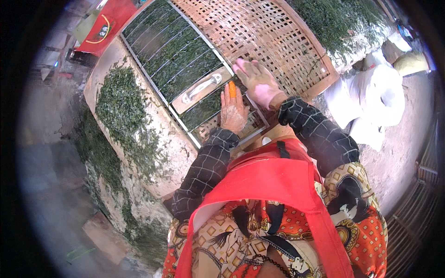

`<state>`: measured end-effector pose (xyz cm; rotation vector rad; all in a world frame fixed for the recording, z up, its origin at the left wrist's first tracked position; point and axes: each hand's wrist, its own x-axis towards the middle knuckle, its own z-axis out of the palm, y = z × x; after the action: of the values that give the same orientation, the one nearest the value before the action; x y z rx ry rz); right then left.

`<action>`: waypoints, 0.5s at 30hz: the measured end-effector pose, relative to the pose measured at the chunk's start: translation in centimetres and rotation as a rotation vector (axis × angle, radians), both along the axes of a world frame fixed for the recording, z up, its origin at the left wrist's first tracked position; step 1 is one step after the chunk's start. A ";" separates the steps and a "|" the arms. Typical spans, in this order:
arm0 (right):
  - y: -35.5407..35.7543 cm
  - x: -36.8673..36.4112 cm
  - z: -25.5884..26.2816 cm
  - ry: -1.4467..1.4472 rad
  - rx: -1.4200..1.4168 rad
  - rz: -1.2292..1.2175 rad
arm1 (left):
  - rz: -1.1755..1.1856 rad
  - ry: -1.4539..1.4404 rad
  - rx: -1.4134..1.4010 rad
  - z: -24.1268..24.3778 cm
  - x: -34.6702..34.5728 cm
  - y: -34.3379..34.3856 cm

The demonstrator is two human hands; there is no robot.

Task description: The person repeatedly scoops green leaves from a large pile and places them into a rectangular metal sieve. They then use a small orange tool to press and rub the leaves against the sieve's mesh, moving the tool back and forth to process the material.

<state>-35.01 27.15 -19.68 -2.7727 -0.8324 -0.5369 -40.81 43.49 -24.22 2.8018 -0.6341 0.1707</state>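
My left hand (pixel 233 110), with an orange cover on one finger, lies flat with fingers extended on green leaf material in the lower part of a metal frame (pixel 150 80) crossed by thin wires. My right hand (pixel 258 82), in a stained pink glove, rests at the frame's right edge, fingers extended. A wooden board with a white metal handle (pixel 202 88) lies across the frame just beyond my left hand. Shredded green leaves (pixel 177 48) fill the frame's sections beyond the board. Beneath the frame is a woven bamboo tray (pixel 278 38) with a wooden rim.
Loose green leaves (pixel 121 99) lie on the pale work surface (pixel 174 153) to the left, and more leaves (pixel 337 21) are heaped at the upper right. White plastic bags (pixel 375 93) stand at the right. A red bag (pixel 106 27) is at the upper left.
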 end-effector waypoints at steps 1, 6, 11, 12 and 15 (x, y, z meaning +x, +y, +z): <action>-0.1 0.5 -0.3 0.024 -0.054 0.021 | 0.005 0.002 0.026 0.1 0.1 -0.3; -0.9 0.3 1.3 0.066 0.070 0.043 | -0.005 0.035 0.078 0.4 0.2 -0.5; 5.2 0.2 1.9 0.183 0.018 0.013 | -0.110 -0.028 0.005 -2.5 0.7 0.8; 6.9 -0.3 2.0 0.206 -0.010 -0.005 | -0.030 0.099 -0.208 -3.0 0.1 1.5; 10.5 -1.3 2.4 0.289 -0.041 -0.022 | 0.023 0.225 -0.337 -3.1 -0.7 2.4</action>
<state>-36.33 37.70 -17.29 -2.8051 -0.7544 -0.1174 -41.48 45.91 -27.32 2.4581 -0.4703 -0.0321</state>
